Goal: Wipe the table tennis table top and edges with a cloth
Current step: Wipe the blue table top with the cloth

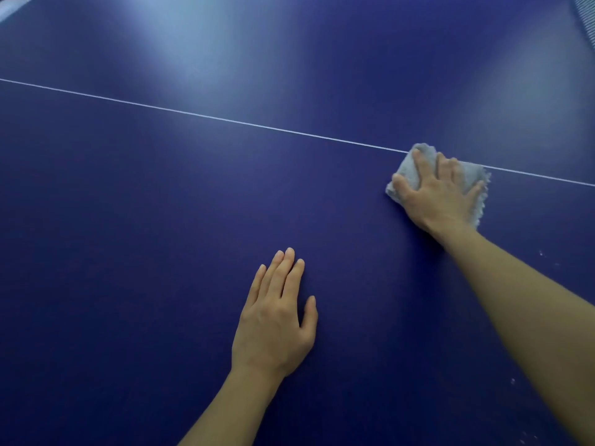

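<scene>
The dark blue table tennis table top (161, 204) fills the view. A thin white centre line (225, 120) runs across it from left to right. A folded grey cloth (409, 170) lies on the table at the right, right on that line. My right hand (441, 194) presses flat on the cloth with fingers spread, covering most of it. My left hand (277, 320) rests flat on the bare table nearer to me, fingers straight and together, holding nothing.
The net (586, 17) shows at the top right corner. A pale strip of the table's edge (13, 4) shows at the top left corner. A few small white specks (541, 253) lie on the surface at the right.
</scene>
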